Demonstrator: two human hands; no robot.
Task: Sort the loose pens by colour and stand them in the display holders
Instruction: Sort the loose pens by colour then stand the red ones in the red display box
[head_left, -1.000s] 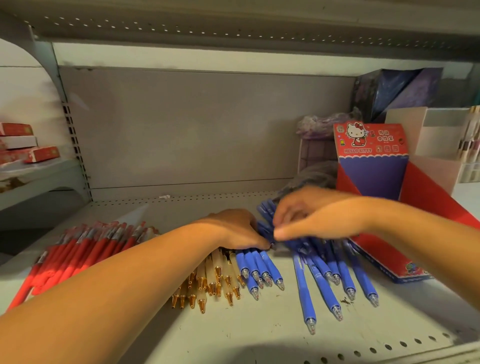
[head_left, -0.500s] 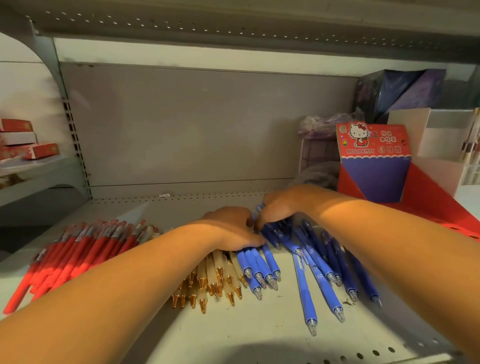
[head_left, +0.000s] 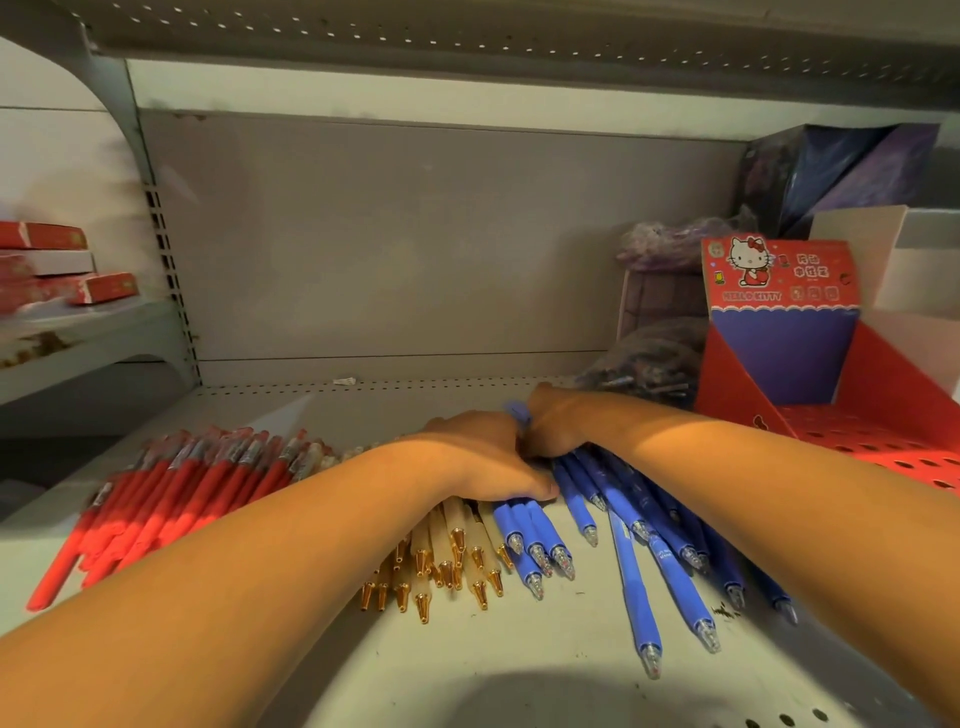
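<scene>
Loose pens lie on the grey shelf (head_left: 519, 675) in three colour groups: red pens (head_left: 171, 499) at the left, cream pens with gold tips (head_left: 447, 561) in the middle, blue pens (head_left: 654, 551) at the right. My left hand (head_left: 483, 457) lies over the tops of the cream pens and several blue pens, fingers curled down onto them. My right hand (head_left: 556, 421) is beside it, fingers curled round the top ends of the blue pens. A red display holder (head_left: 810, 374) with a perforated tray stands at the right.
Behind the holder are a white box (head_left: 883, 260), dark purple packages (head_left: 841, 171) and a bag of dark items (head_left: 649, 364). Red boxes (head_left: 52, 270) sit on the neighbouring shelf at the left. A shelf board hangs overhead.
My right hand has slid left and back along the blue pens until it meets my left hand at their top ends. The camera has moved a little closer.
</scene>
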